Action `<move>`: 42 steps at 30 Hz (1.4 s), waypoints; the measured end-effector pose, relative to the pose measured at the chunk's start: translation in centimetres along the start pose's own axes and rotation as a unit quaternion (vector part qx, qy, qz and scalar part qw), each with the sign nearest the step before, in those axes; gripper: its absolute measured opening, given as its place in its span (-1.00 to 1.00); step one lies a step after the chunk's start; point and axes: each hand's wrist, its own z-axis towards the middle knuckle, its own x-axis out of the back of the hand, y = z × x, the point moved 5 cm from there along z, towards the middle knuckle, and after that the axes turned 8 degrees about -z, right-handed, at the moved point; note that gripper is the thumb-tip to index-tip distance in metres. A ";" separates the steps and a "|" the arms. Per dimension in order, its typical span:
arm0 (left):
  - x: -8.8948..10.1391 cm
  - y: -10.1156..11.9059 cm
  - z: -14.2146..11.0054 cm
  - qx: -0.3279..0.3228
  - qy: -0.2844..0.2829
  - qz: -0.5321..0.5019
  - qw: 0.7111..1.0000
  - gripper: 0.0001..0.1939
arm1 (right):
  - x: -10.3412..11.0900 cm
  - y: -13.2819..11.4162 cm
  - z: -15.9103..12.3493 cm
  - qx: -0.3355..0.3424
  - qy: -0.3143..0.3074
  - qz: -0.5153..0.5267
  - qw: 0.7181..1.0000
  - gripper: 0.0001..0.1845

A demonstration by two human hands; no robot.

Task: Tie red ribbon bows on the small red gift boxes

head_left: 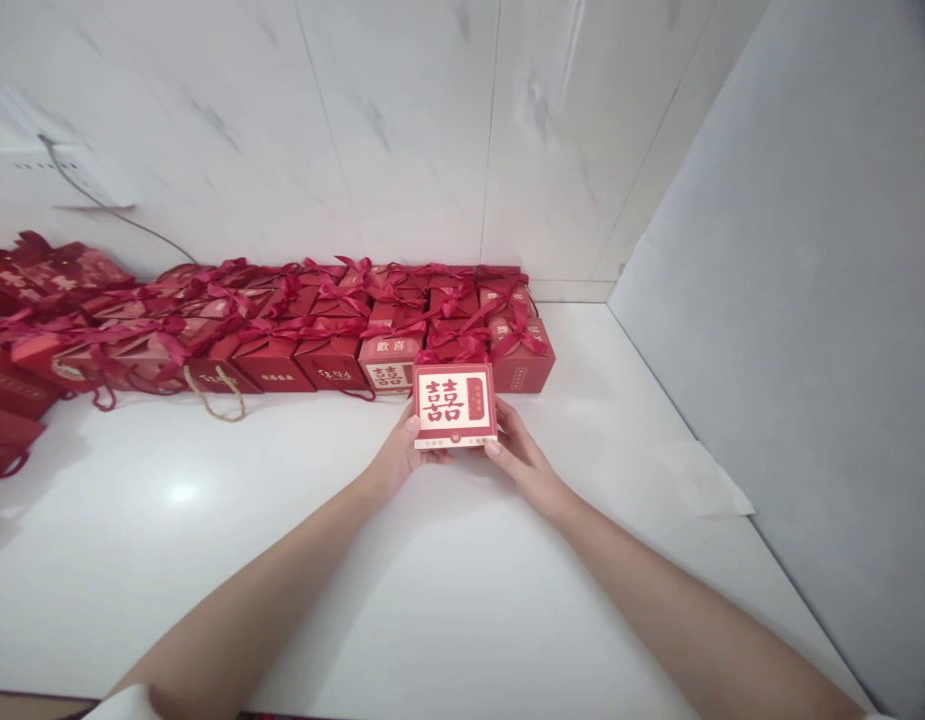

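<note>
A small red gift box (454, 403) with a white front panel and a large red character stands on the white tabletop (432, 580). My left hand (402, 452) grips its left side and lower edge. My right hand (518, 445) grips its right side. Both hands have fingers closed on the box. Directly behind it lie rows of several red gift boxes (342, 325) tied with red ribbon bows, packed side by side along the wall.
A white marble-look wall (402, 130) rises behind the boxes, and a grey panel (822, 330) closes the right side. More red boxes and bags (19, 340) pile at the far left. A white sheet (702, 480) lies by the grey panel.
</note>
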 end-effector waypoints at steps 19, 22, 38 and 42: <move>-2.5 0.3 -1.7 -0.128 -0.077 0.083 0.985 0.05 | 0.6 -3.1 -2.3 0.222 0.185 -0.383 0.877 0.04; -1.5 0.5 -1.2 -0.141 -0.022 0.090 0.986 0.01 | 0.2 -2.8 -2.3 0.217 0.137 -0.360 0.897 -0.18; 1.9 -1.1 0.0 -0.026 -0.072 0.037 0.996 -0.31 | 0.4 -0.3 -0.5 0.035 0.014 -0.055 0.998 -0.30; 1.7 -1.1 0.0 -0.023 -0.075 0.042 0.996 -0.28 | 0.3 -0.6 -0.5 0.031 0.015 -0.047 0.998 -0.28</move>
